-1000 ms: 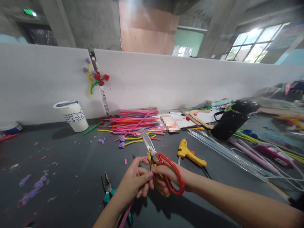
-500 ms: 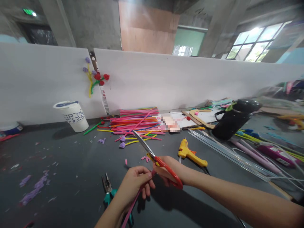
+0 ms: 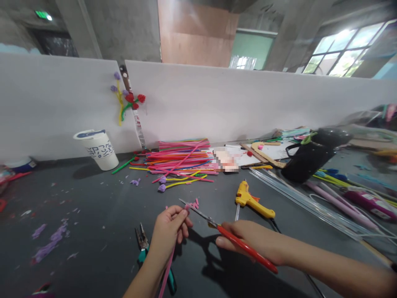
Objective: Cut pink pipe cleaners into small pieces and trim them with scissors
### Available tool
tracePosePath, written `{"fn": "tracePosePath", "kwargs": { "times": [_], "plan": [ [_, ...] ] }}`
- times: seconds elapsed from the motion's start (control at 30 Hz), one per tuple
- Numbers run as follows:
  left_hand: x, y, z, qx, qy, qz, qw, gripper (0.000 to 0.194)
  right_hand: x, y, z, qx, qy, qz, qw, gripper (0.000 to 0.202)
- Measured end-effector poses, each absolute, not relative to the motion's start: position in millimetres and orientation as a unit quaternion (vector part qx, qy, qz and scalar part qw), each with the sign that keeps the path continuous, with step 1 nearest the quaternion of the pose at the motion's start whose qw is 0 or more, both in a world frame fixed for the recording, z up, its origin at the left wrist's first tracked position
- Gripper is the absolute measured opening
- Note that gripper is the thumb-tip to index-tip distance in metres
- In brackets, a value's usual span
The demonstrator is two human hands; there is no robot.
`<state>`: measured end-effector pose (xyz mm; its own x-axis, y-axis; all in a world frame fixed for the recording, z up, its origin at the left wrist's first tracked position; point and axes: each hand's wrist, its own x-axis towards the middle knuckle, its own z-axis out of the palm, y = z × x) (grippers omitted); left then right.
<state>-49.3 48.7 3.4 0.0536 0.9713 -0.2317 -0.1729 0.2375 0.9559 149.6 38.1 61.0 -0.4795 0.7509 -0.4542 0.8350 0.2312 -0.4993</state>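
Note:
My left hand (image 3: 173, 225) pinches a pink pipe cleaner (image 3: 166, 275) close to its upper end, while the rest trails down toward the bottom edge. Red-handled scissors (image 3: 248, 250) are gripped in my right hand (image 3: 248, 238). Their blades point up and left, with the tips at the pipe cleaner's end just above my left fingertips. Behind the blades lie several short pink cut pieces (image 3: 196, 203). Teal-handled pliers (image 3: 142, 248) rest on the table, partly hidden by my left forearm.
A heap of pipe cleaners (image 3: 180, 159) lies by the white partition (image 3: 217, 107), with purple-tipped stems (image 3: 162, 188) in front. A yellow glue gun (image 3: 254, 200) sits to the right, near a black bottle (image 3: 305, 159). A white cup (image 3: 101, 153) stands at left; purple scraps (image 3: 51, 244) dot the table.
My right hand has moved right and slightly down, swinging the scissors to a flatter angle with the blade tips at the pipe cleaner's end. My left hand has shifted slightly left and up.

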Motion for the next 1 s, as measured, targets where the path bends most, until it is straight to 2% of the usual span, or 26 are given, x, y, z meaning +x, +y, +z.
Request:
{"fn": "tracePosePath", "kwargs": {
  "times": [0.33,0.63,1.0],
  "plan": [
    [-48.6,48.3,10.0,0.387,0.493,0.457,0.631,0.021,147.6,37.4,50.8,0.525,0.747,-0.407,0.030,0.042],
    [-51.4,48.4,7.8,0.362,0.482,0.433,0.671,0.019,142.0,33.8,54.0,0.548,0.706,-0.448,0.027,0.044],
    [-48.6,47.4,10.7,0.409,0.507,0.446,0.614,0.024,147.7,33.3,52.6,0.524,0.734,-0.431,0.026,0.044]
  ]
}}
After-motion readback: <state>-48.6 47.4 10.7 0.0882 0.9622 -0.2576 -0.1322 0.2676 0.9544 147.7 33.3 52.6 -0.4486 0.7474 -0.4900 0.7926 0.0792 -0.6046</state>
